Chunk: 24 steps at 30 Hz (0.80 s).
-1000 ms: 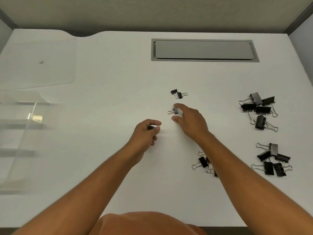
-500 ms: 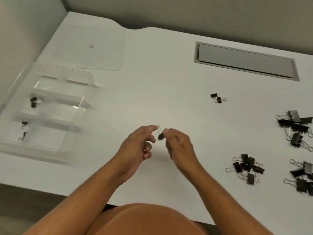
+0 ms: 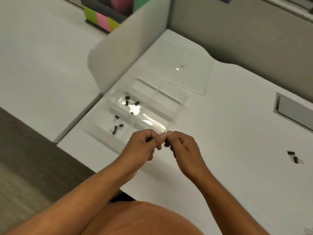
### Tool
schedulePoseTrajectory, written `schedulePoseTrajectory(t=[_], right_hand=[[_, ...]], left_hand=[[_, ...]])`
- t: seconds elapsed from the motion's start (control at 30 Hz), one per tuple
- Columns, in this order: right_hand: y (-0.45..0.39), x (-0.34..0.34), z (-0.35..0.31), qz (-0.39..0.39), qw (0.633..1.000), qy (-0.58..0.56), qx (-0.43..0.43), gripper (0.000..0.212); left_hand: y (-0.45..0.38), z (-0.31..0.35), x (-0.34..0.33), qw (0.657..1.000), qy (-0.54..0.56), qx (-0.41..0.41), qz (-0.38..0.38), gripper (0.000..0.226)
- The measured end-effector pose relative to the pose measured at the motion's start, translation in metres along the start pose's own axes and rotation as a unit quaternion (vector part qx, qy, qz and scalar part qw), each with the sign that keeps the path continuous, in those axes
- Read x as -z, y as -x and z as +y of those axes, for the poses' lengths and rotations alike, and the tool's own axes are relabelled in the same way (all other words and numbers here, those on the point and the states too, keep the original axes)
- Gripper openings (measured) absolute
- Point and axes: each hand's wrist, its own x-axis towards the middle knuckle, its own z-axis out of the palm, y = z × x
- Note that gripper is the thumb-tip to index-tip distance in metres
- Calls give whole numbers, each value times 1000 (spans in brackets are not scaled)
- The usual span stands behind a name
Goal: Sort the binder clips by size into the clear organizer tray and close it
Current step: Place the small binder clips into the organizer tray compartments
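My left hand (image 3: 142,146) and my right hand (image 3: 182,146) meet above the near edge of the clear organizer tray (image 3: 177,106). A small black binder clip (image 3: 166,143) is pinched in my right fingers, and my left fingertips touch it. Something small and dark shows inside my left fist too; I cannot tell what it is. Several small black clips (image 3: 129,101) lie in one left compartment of the tray, and a few more small clips (image 3: 116,125) lie in the nearer one. Two small clips (image 3: 293,157) rest on the desk at the right.
The clear lid (image 3: 183,73) lies flat behind the tray. A grey partition (image 3: 128,44) rises along the desk's left edge. A grey cable hatch (image 3: 294,111) is set in the desk at the right. The floor lies below at the left.
The view has swung left, putting the tray ahead of my hands. My right hand picked a small clip off the desk and carried it left, where both hands came together on it.
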Motion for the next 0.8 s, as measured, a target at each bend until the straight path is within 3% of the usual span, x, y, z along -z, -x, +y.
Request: schedulePoseTrajectory(t=[0.2,0.37,0.5,0.6,0.67,0.8], right_hand=[[-91,-21,-48,7,995,96,22,12],[-180,-34,-79,18,969,227,92,20],[-201,-32,-69,-12,955,284,81,38],[-174,-26,-59,71,957,242,142,29],[-145,-27,-56,97,974,158,131,21],[-101,-41,-63,-60,996,36,59,24]], left_hand=[[-2,6,67,991,109,-1,75,20],[-2,4,84,983,161,13,84,16],[-8,7,88,982,168,25,79,15],[-18,13,93,981,172,26,90,13],[-28,17,95,979,176,32,100,13],[-49,27,84,982,166,39,86,15]])
